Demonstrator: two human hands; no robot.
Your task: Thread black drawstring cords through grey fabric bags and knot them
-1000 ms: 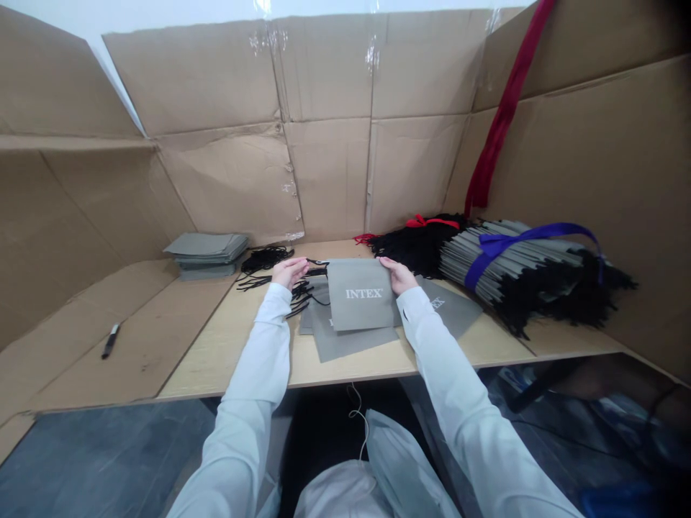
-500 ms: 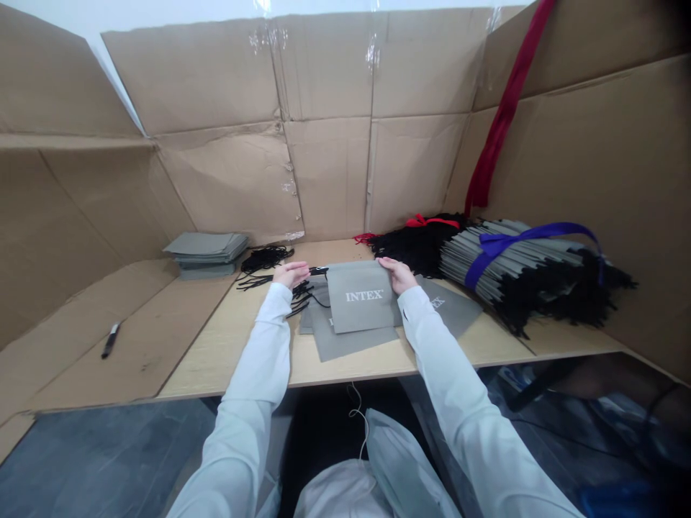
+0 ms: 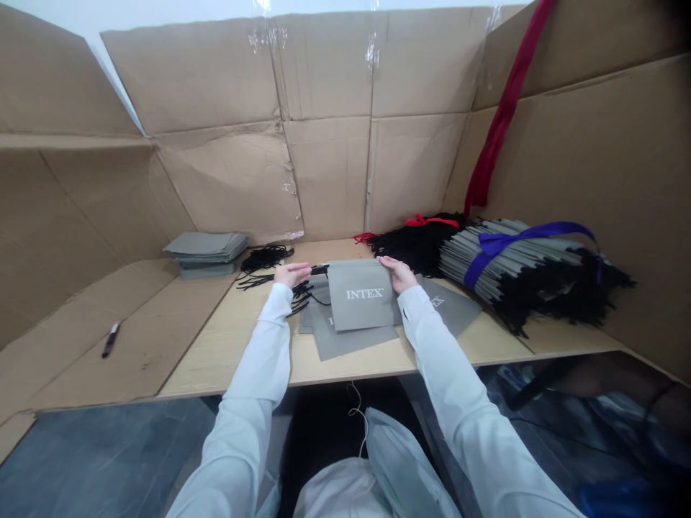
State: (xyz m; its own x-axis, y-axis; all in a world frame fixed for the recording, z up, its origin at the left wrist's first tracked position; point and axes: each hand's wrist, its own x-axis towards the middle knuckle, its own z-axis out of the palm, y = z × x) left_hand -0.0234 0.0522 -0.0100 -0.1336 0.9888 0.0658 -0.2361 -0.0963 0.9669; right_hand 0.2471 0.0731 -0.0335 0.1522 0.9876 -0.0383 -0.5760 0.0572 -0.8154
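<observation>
Head view, at the desk (image 3: 227,360). Left hand (image 3: 291,273) lies palm down, fingers reaching to a short black cord end (image 3: 319,270) at the upper left corner of a grey fabric INTEX bag (image 3: 360,295); cannot tell whether they pinch it. Right hand (image 3: 396,275) rests at the bag's upper right corner, fingers close together on the fabric, grip unclear. The bag lies flat on two more grey bags (image 3: 345,344), which fan out beneath it.

Loose black drawcords (image 3: 300,296) trail just left of the bag, with a tangled hank of black cord (image 3: 264,259) beyond. Farther left sits a stack of grey bags (image 3: 205,255). To the right lies a large bundle of grey bags (image 3: 507,262) bound with a violet-blue ribbon (image 3: 526,239).

Risks: a hard tug could knot the loose drawcords or catch them in the hank. Smooth fabric on fabric could let the top bag slide out of line.
</observation>
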